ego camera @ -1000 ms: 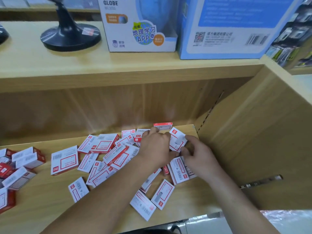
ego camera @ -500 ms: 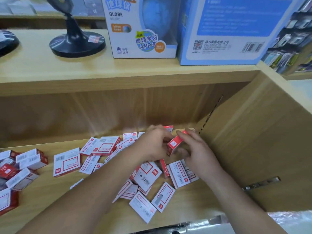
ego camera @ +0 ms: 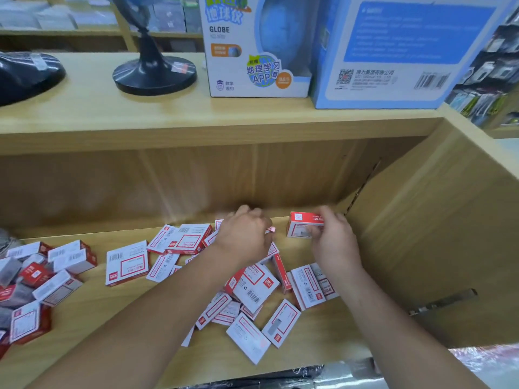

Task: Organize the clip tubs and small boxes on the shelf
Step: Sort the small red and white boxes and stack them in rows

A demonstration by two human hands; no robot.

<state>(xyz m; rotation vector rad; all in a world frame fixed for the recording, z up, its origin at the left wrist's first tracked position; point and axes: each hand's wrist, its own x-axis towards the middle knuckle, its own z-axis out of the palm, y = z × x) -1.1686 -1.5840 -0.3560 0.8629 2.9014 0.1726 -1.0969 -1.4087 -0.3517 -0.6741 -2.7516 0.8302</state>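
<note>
Several small red-and-white boxes (ego camera: 254, 287) lie scattered flat on the lower wooden shelf (ego camera: 84, 329). My right hand (ego camera: 332, 242) pinches one red-and-white box (ego camera: 300, 226), held on its edge near the shelf's back right corner. My left hand (ego camera: 244, 237) is curled over the pile just left of it, with a bit of a small red box (ego camera: 271, 229) showing at its fingertips. What else it holds is hidden by the fingers.
A heap of thicker red and grey boxes (ego camera: 33, 284) fills the shelf's left end. The wooden side panel (ego camera: 421, 234) closes the right. Above, the upper shelf (ego camera: 168, 113) carries a black globe stand (ego camera: 153, 71), a globe carton (ego camera: 258, 51) and a blue carton (ego camera: 393, 57).
My hands have moved apart. The right hand carried the red box to the right and toward the back corner, turning it on edge; the left hand slid back over the pile.
</note>
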